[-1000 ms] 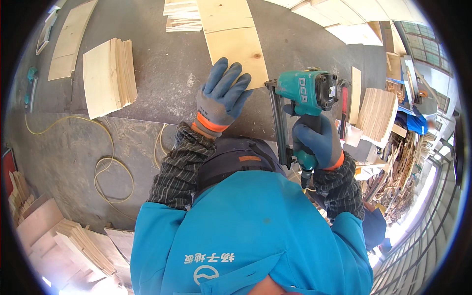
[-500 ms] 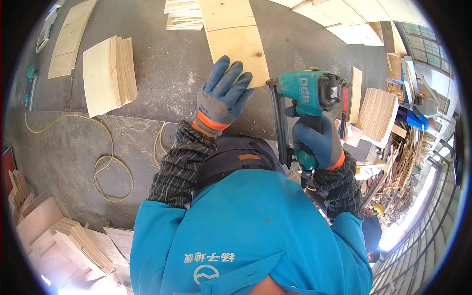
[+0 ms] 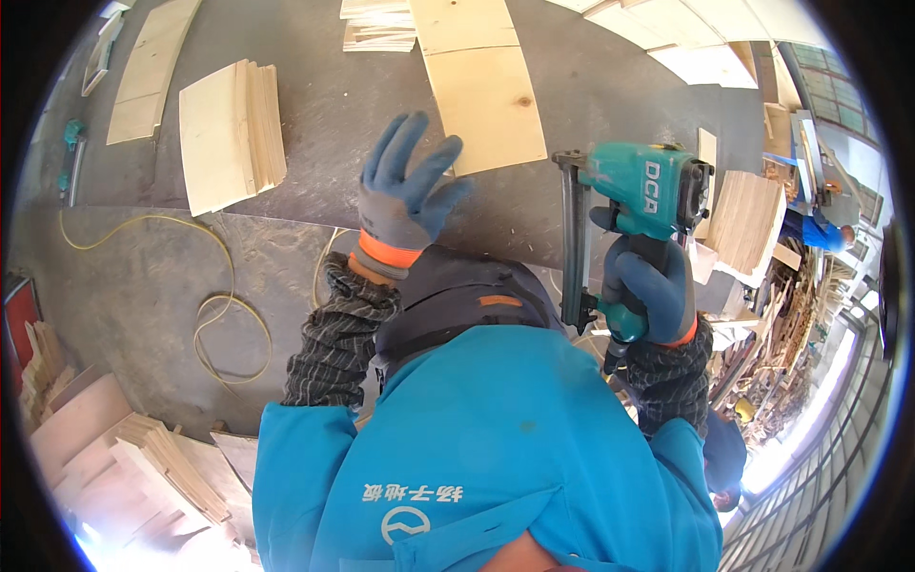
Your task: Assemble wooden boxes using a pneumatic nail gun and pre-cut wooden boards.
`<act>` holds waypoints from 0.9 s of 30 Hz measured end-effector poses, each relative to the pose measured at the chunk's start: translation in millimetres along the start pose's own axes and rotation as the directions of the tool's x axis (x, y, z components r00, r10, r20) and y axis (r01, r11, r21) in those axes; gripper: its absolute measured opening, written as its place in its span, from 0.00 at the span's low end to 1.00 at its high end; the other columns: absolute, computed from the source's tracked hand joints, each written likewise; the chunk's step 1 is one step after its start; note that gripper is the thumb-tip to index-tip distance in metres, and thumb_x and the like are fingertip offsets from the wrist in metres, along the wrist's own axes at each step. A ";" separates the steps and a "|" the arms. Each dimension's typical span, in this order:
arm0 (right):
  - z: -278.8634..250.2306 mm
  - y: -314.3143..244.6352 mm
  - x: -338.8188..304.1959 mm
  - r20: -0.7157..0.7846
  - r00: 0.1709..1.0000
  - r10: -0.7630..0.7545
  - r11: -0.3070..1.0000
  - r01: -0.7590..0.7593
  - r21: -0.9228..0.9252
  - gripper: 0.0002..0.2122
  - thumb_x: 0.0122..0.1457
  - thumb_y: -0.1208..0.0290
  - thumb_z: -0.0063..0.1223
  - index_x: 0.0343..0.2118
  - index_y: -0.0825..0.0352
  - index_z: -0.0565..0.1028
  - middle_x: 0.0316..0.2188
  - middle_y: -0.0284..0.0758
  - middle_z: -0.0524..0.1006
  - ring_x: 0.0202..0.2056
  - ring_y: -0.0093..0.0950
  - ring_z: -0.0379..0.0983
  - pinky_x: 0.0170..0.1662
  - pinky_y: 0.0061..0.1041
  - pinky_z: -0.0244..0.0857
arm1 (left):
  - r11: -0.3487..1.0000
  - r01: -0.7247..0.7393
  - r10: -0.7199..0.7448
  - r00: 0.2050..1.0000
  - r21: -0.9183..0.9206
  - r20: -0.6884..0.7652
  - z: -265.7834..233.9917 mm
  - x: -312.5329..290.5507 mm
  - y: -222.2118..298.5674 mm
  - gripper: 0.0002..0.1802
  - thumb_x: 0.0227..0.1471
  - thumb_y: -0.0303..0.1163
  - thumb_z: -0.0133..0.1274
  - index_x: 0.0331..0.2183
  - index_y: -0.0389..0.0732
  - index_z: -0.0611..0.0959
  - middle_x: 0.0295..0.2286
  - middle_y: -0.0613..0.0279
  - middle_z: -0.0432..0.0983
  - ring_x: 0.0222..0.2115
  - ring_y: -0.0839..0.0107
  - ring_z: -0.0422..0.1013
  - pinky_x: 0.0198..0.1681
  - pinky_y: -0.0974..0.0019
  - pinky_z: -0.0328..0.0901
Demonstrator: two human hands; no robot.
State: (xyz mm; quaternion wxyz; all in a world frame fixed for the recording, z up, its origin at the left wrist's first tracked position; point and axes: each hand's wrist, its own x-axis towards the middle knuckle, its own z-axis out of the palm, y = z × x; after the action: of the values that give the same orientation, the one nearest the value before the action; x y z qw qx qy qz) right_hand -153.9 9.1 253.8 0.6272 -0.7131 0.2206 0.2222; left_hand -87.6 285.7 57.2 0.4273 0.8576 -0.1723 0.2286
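Observation:
My right hand [image 3: 675,291], in a blue-and-grey work glove, is wrapped round the handle of a teal air nail gun [image 3: 634,181]. The gun's long dark magazine stands to the left of that hand. My left hand [image 3: 405,191], gloved the same way, is raised with its fingers spread and nothing in them. It hovers at the lower left corner of a pale wooden board [image 3: 486,110] on the dark table [image 3: 334,105]. A seam crosses the board, and a knot shows near its right edge.
A stack of thin wooden panels [image 3: 221,143] stands left on the table, with a long board [image 3: 152,71] beyond it. Yellow hose [image 3: 229,305] coils on the floor at left. Stacked panels [image 3: 748,224] and scrap wood [image 3: 782,334] are at right; another person [image 3: 810,231] is beyond.
My left hand has moved left off the board's corner and its fingers have spread. My right hand has carried the nail gun to the right, away from the board's edge.

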 end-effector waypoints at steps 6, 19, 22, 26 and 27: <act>25.8 -5.1 7.5 0.097 0.992 0.076 0.996 -0.072 -0.042 0.26 0.60 0.74 0.54 0.63 0.76 0.74 0.26 0.28 0.76 0.25 0.17 0.71 0.30 0.21 0.63 | 0.995 0.090 -0.083 0.987 -0.042 0.135 0.7 -12.5 -8.0 0.27 0.48 0.35 0.76 0.51 0.46 0.90 0.50 0.54 0.85 0.48 0.52 0.82 0.51 0.51 0.77; 47.9 -1.7 24.5 0.118 0.985 0.123 0.975 -0.098 -0.202 0.17 0.60 0.69 0.60 0.49 0.72 0.82 0.32 0.30 0.80 0.35 0.17 0.74 0.39 0.25 0.71 | 0.994 -0.007 0.009 1.000 -0.106 0.023 17.4 -17.1 -11.1 0.27 0.48 0.32 0.75 0.52 0.44 0.90 0.45 0.56 0.88 0.41 0.56 0.85 0.46 0.57 0.78; 47.3 3.2 28.2 0.139 0.983 0.123 0.961 -0.083 -0.263 0.17 0.60 0.68 0.61 0.49 0.72 0.82 0.32 0.31 0.80 0.35 0.18 0.75 0.39 0.26 0.72 | 0.994 0.000 0.003 0.999 -0.111 0.034 15.9 -15.3 -10.2 0.25 0.48 0.30 0.74 0.51 0.44 0.90 0.45 0.55 0.88 0.41 0.56 0.85 0.45 0.58 0.78; 50.6 3.6 29.8 0.142 0.983 0.116 0.960 -0.074 -0.270 0.17 0.59 0.68 0.61 0.48 0.72 0.82 0.32 0.32 0.81 0.34 0.18 0.75 0.38 0.26 0.72 | 0.990 -0.027 0.028 1.000 -0.137 0.002 20.1 -15.4 -13.2 0.22 0.49 0.30 0.73 0.48 0.43 0.90 0.44 0.57 0.89 0.40 0.56 0.85 0.43 0.57 0.78; 50.9 4.0 29.9 0.144 0.982 0.126 0.961 -0.084 -0.263 0.17 0.59 0.67 0.61 0.48 0.73 0.82 0.32 0.32 0.81 0.34 0.19 0.75 0.38 0.26 0.72 | 0.991 -0.046 0.044 0.999 -0.123 -0.022 20.8 -15.2 -13.3 0.21 0.49 0.32 0.73 0.48 0.45 0.90 0.43 0.60 0.89 0.39 0.56 0.85 0.41 0.57 0.78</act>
State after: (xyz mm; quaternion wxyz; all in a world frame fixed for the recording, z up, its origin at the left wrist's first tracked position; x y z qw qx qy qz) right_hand -134.3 58.1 227.0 0.5330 -0.7551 0.1768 0.3382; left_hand -88.7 278.0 29.3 0.4760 0.8231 -0.2013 0.2353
